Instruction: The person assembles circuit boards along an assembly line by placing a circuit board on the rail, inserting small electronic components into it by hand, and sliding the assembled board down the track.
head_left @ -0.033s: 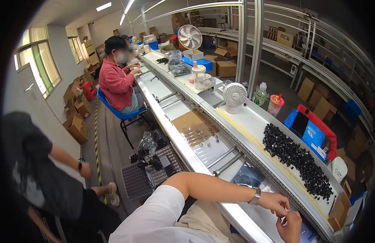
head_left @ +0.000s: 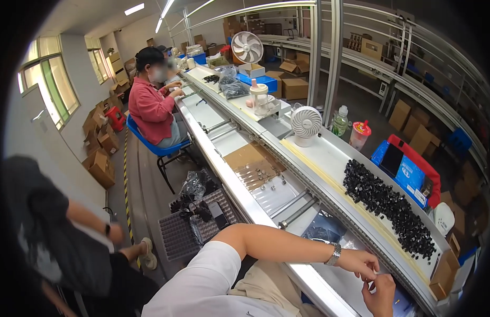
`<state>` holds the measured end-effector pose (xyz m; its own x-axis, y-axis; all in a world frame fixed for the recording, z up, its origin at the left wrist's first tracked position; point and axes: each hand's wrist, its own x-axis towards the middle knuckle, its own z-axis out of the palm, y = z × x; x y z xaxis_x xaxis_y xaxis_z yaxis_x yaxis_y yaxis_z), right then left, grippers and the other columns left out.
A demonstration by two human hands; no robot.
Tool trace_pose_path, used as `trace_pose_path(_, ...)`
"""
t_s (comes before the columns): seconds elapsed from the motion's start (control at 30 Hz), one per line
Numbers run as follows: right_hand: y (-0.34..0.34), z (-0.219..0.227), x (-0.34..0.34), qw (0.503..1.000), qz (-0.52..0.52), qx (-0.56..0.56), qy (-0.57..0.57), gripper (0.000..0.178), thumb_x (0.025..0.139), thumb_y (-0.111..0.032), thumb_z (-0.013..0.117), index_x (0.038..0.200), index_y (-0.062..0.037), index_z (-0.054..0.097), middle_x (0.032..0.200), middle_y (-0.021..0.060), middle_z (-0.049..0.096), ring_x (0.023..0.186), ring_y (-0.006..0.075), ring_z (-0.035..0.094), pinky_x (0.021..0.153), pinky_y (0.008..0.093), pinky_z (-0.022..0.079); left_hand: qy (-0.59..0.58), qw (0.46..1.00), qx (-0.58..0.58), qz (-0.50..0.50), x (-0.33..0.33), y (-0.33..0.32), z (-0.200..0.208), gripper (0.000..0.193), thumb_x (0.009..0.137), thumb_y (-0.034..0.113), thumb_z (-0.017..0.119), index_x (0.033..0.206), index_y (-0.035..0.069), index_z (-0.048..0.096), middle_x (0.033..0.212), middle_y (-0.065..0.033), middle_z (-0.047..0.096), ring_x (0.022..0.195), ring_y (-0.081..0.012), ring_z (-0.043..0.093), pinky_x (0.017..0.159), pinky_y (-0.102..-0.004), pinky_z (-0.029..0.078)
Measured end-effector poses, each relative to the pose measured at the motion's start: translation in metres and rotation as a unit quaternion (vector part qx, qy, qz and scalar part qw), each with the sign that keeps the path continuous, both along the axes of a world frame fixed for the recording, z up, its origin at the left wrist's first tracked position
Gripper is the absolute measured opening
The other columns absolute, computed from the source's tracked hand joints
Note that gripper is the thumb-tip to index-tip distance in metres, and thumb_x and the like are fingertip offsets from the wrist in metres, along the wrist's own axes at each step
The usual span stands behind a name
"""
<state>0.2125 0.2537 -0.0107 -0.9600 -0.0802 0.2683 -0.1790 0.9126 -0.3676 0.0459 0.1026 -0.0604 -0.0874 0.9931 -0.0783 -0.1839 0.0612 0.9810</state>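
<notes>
My left hand [head_left: 362, 263] reaches over the near side of the workbench, a metal-banded watch [head_left: 333, 255] on its wrist. Its fingers are bent and pinched together. Just below it, my right hand [head_left: 380, 295] meets it fingertip to fingertip, also closed. Whatever lies between the fingertips is too small and covered to make out. Beyond the hands, a long heap of small black plastic parts [head_left: 388, 205] fills a white tray [head_left: 335, 168]. A dark plastic bag [head_left: 324, 227] lies on the bench to the left of my hands.
A metal rail [head_left: 329, 204] runs lengthwise along the bench. A small white fan [head_left: 307, 122], a drink cup [head_left: 360, 135] and a blue box [head_left: 409, 177] stand along the far side. Grey crates [head_left: 181, 235] rest on the floor. A co-worker in pink [head_left: 149, 105] sits farther along; another person [head_left: 60, 227] is at left.
The person in dark clothes at the left has shifted slightly, head and hand a bit lower. My two hands stay nearly in place, fingertips still together.
</notes>
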Motion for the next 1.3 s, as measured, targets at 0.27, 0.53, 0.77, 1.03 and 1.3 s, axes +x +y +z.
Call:
trace_pose_path(0.27,0.004,-0.006,0.005,0.999,0.032,0.03,0.006,0.016,0.077,-0.003,0.075,0.091,-0.0063,0.069,0.077,0.0074,0.065,0.07,0.0258,0.06,0.07,0.0361,0.05,-0.012,1.0,0.005,0.005,0.006,-0.008,0.007,0.045,0.094,0.027,0.071,0.128,-0.001,0.06,0.108,-0.0098,0.067,0.092,-0.0151,0.064,0.078,-0.0256,0.053)
trace_pose_path(0.53,0.002,-0.022,0.01,0.999,0.029,0.024,0.024,0.035,0.067,-0.005,0.077,0.101,-0.0104,0.071,0.081,0.0034,0.069,0.073,0.0271,0.062,0.072,0.0371,0.048,0.023,0.999,0.004,-0.034,0.004,-0.009,0.003,0.04,0.096,0.022,0.07,0.132,0.007,0.062,0.116,-0.009,0.069,0.1,-0.0153,0.067,0.084,-0.0259,0.053)
trace_pose_path(0.77,-0.003,-0.043,-0.027,0.991,0.103,-0.042,0.069,0.021,0.074,0.003,0.062,0.091,-0.0102,0.065,0.093,0.0095,0.07,0.078,0.0347,0.064,0.074,0.0465,0.05,-0.003,0.999,-0.006,0.048,-0.009,-0.029,0.018,0.046,0.095,0.006,0.066,0.138,-0.002,0.054,0.133,-0.0185,0.061,0.114,-0.0288,0.066,0.1,-0.0372,0.054)
trace_pose_path(1.03,0.003,-0.054,-0.002,0.983,0.057,0.021,0.17,0.012,0.078,-0.005,0.06,0.089,-0.0098,0.059,0.088,0.007,0.065,0.079,0.0304,0.058,0.082,0.0414,0.042,0.039,0.994,-0.071,0.067,0.002,0.001,-0.002,0.046,0.1,0.031,0.063,0.131,-0.002,0.061,0.126,-0.0175,0.066,0.11,-0.0277,0.066,0.086,-0.0366,0.057)
trace_pose_path(1.3,0.0,-0.04,0.004,0.979,0.046,0.051,0.19,0.007,0.078,-0.013,0.066,0.083,-0.0111,0.062,0.082,0.0052,0.068,0.074,0.0305,0.06,0.08,0.0412,0.045,0.21,0.968,-0.058,0.122,-0.05,-0.004,-0.006,0.041,0.099,0.026,0.064,0.132,0.002,0.065,0.124,-0.0161,0.067,0.12,-0.0236,0.058,0.109,-0.0352,0.042)
